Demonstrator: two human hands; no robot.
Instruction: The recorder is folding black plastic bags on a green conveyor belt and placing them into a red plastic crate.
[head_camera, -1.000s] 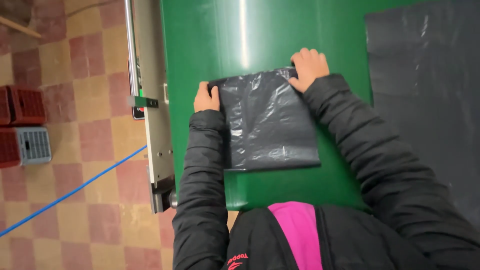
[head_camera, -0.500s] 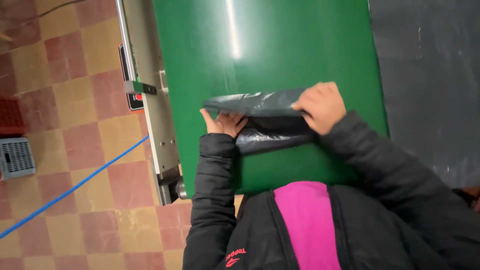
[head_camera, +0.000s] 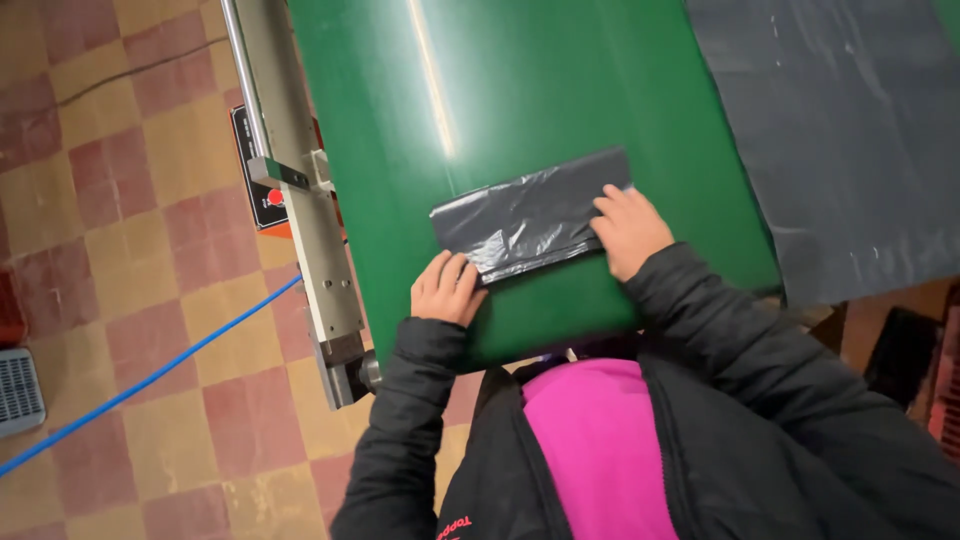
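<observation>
Bag: folded dark grey plastic bag (head_camera: 530, 215) lying flat on the green desk (head_camera: 520, 90).
Left hand (head_camera: 447, 288): grip released, fingertips pressing the bag's near-left corner.
Right hand (head_camera: 628, 230): grip released, palm flat on the bag's right end.
Beside: larger dark plastic sheet (head_camera: 850, 130) at right.

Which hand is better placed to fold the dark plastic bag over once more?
Probably the right hand: it lies flat on the folded bag, while the left hand touches only its near corner.
</observation>
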